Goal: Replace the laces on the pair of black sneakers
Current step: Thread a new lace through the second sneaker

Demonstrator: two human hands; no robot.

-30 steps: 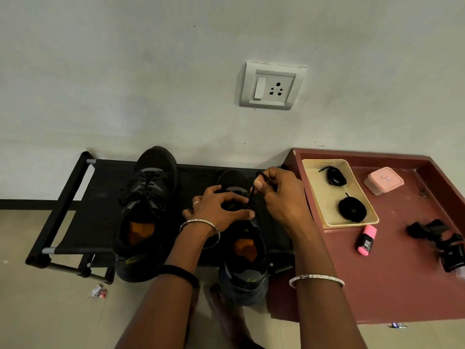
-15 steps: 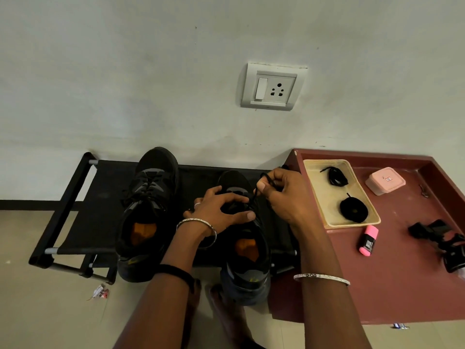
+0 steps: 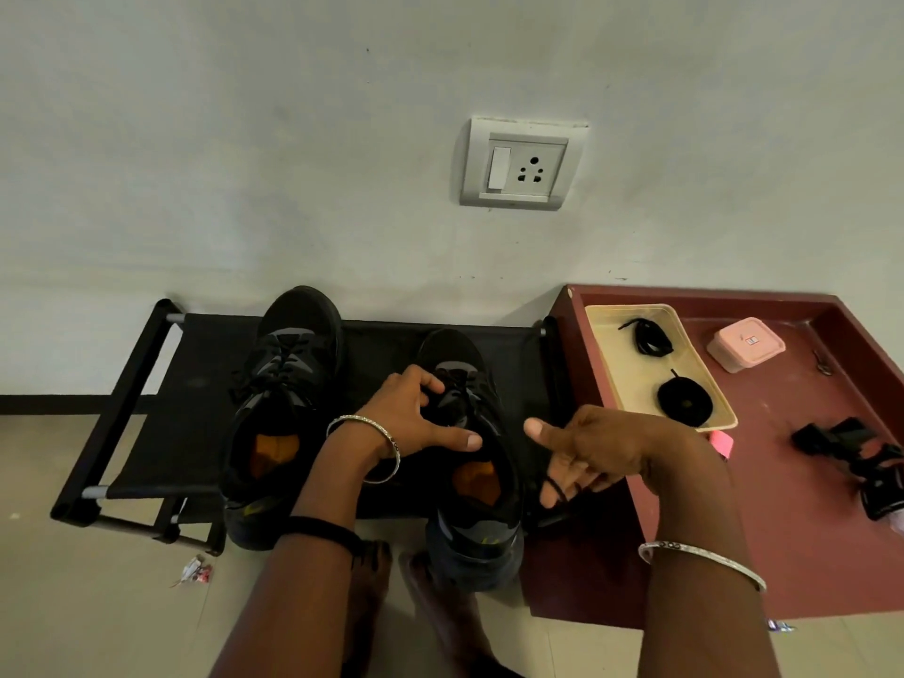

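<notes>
Two black sneakers stand side by side on a low black rack point(image 3: 146, 384), toes to the wall. The left sneaker point(image 3: 286, 384) is laced. My left hand point(image 3: 416, 423) grips the lace area of the right sneaker point(image 3: 477, 526), fingers curled over the eyelets and thumb stretched across the tongue. My right hand point(image 3: 592, 447) is off the shoe's right side, and a thin black lace point(image 3: 557, 487) is looped round its curled fingers. Two more black lace bundles, one loose point(image 3: 650, 335) and one coiled point(image 3: 685, 401), lie in a cream tray point(image 3: 606, 354).
The tray sits on a maroon table point(image 3: 782, 530) at right, with a pink box point(image 3: 746, 345), a pink highlighter point(image 3: 723, 441) and black clips point(image 3: 851, 452). A wall socket point(image 3: 523, 163) is above. My bare feet point(image 3: 440, 614) and a wrapper point(image 3: 195, 572) are on the floor.
My right hand has pulled away from the shoe's toe end, down and to the right, drawing the lace out with it. My left hand has stayed on the right sneaker.
</notes>
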